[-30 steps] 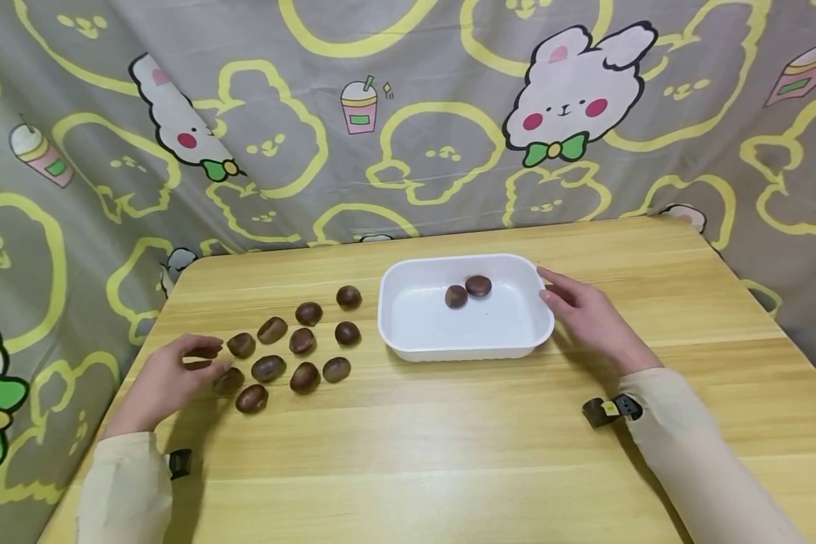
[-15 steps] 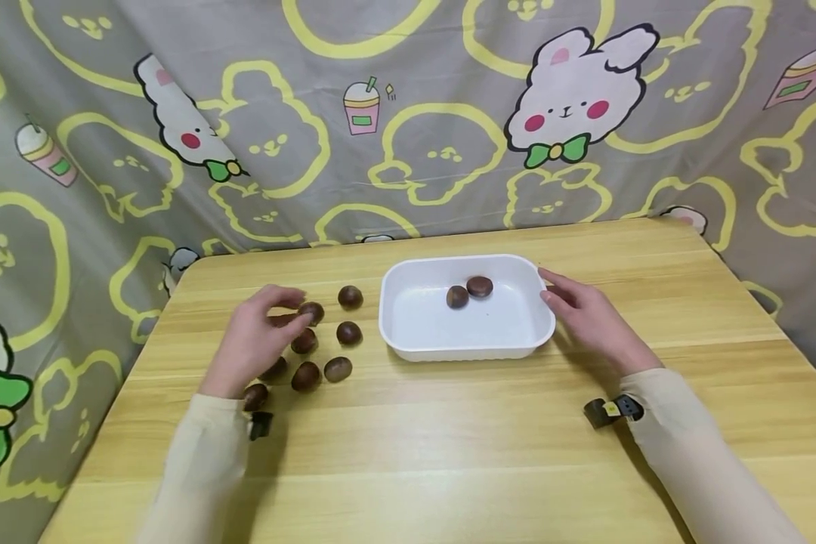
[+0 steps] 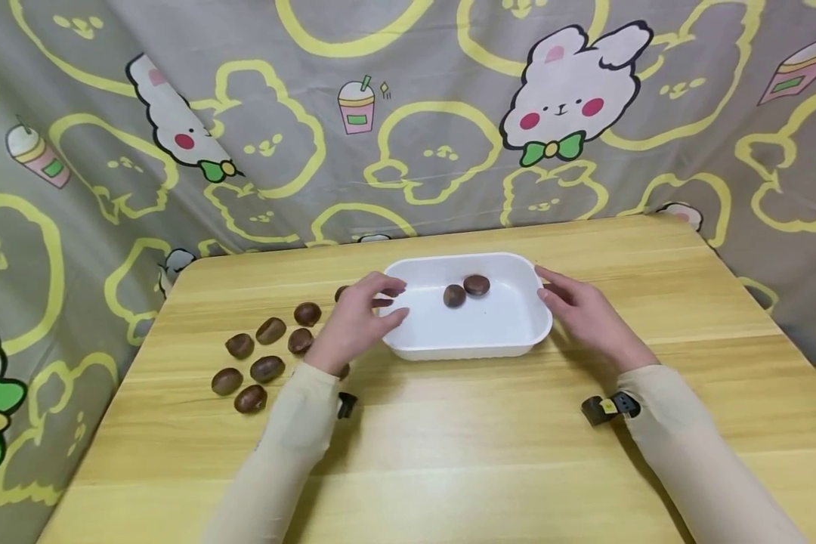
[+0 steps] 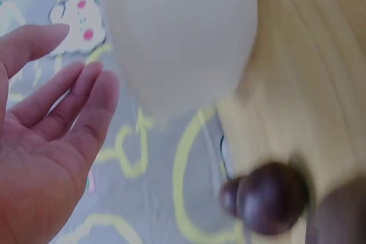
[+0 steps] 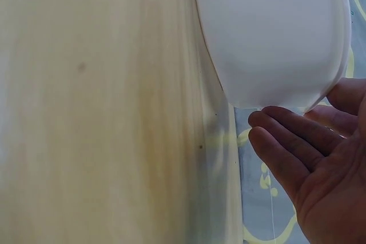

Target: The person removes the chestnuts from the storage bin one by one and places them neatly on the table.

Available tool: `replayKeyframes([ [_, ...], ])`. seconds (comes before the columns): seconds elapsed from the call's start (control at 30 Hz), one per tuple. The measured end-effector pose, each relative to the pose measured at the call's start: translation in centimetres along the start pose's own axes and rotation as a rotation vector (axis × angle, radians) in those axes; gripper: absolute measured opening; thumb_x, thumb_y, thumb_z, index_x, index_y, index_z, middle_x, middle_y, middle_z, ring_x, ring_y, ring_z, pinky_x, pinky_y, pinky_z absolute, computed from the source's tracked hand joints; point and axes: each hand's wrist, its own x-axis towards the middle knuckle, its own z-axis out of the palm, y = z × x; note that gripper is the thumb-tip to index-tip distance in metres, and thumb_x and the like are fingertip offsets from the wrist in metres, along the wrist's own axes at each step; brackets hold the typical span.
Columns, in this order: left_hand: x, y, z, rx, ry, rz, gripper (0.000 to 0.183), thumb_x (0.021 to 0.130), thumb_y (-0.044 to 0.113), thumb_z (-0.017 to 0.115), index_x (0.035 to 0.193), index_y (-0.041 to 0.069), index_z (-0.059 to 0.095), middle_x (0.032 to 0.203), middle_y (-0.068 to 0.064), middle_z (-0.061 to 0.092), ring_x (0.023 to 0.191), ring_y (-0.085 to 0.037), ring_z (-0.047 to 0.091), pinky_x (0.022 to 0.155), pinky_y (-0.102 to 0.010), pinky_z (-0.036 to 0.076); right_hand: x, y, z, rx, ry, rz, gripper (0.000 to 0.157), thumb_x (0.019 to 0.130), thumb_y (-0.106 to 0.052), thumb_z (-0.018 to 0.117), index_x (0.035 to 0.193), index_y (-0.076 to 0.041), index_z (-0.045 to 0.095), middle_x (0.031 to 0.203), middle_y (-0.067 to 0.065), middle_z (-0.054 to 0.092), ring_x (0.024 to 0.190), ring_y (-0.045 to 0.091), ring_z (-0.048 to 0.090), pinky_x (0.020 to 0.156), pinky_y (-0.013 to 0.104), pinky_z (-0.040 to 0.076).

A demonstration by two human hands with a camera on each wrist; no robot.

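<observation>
My left hand (image 3: 353,321) hovers at the left end of a white plastic tray (image 3: 459,352), fingers spread and slightly bent. The left wrist view shows nothing between its fingers (image 4: 103,92). At the tray's right end, my right hand (image 3: 588,313) touches the rim with loosely extended fingers. Two brown chestnuts, a round one (image 3: 454,295) and an oval one (image 3: 477,285), lie side by side in the tray. Several more chestnuts (image 3: 267,369) lie on the table to the left; my left hand and forearm partly hide some of them.
The wooden table (image 3: 462,446) runs back to a grey patterned curtain (image 3: 442,75), which also hangs along both sides. Small black devices (image 3: 345,405) are strapped at the wrists. In the left wrist view, blurred chestnuts (image 4: 273,198) sit close to the tray.
My left hand has moved right from the far-left chestnuts, across the group, to the tray's left end. The right hand, the tray and its two chestnuts stay in place.
</observation>
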Motion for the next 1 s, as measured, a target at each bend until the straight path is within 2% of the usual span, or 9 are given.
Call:
replayKeyframes([
  [0.23, 2.1, 0.2, 3.5, -0.004, 0.031, 0.001, 0.029, 0.088, 0.001, 0.071, 0.116, -0.004, 0.064, 0.111, -0.014, 0.061, 0.105, -0.026, 0.059, 0.089, -0.034, 0.052, 0.0, 0.0, 0.1, 0.001, -0.003, 0.004, 0.055, 0.105, -0.038, 0.045, 0.152, -0.012, 0.035, 0.139, 0.027, 0.049, 0.127, 0.040, 0.048, 0.105, 0.054, 0.035],
  [0.4, 3.2, 0.7, 5.2, 0.075, 0.029, -0.016, 0.032, 0.087, 0.005, 0.073, 0.117, -0.004, 0.064, 0.114, -0.012, 0.061, 0.107, -0.025, 0.059, 0.092, -0.031, 0.050, 0.0, 0.0, 0.1, -0.006, 0.000, 0.004, 0.055, 0.105, -0.038, 0.045, 0.152, -0.012, 0.035, 0.139, 0.027, 0.049, 0.127, 0.040, 0.048, 0.105, 0.054, 0.035],
  [0.67, 5.0, 0.9, 6.8, 0.267, -0.045, -0.112, 0.038, 0.087, 0.010, 0.074, 0.121, -0.003, 0.064, 0.120, -0.012, 0.060, 0.112, -0.025, 0.056, 0.098, -0.033, 0.044, 0.1, 0.0, 0.2, -0.005, 0.004, -0.016, 0.054, 0.105, -0.035, 0.046, 0.151, -0.008, 0.037, 0.137, 0.027, 0.051, 0.124, 0.040, 0.050, 0.104, 0.053, 0.038],
  [0.83, 5.8, 0.9, 7.5, 0.297, -0.083, -0.175, 0.041, 0.086, 0.011, 0.075, 0.123, -0.001, 0.063, 0.129, -0.013, 0.055, 0.122, -0.028, 0.050, 0.105, -0.034, 0.038, 0.0, 0.0, 0.1, -0.010, 0.009, -0.016, 0.054, 0.105, -0.035, 0.045, 0.151, -0.007, 0.037, 0.140, 0.027, 0.047, 0.125, 0.040, 0.049, 0.104, 0.054, 0.037],
  [1.0, 6.4, 0.8, 8.1, 0.308, -0.100, -0.221, 0.044, 0.085, 0.012, 0.076, 0.125, -0.001, 0.061, 0.132, -0.012, 0.053, 0.123, -0.028, 0.048, 0.105, -0.034, 0.037, 0.0, 0.0, 0.0, 0.000, 0.015, -0.026, 0.052, 0.105, -0.032, 0.046, 0.150, -0.006, 0.038, 0.139, 0.027, 0.049, 0.123, 0.040, 0.051, 0.103, 0.053, 0.039],
])
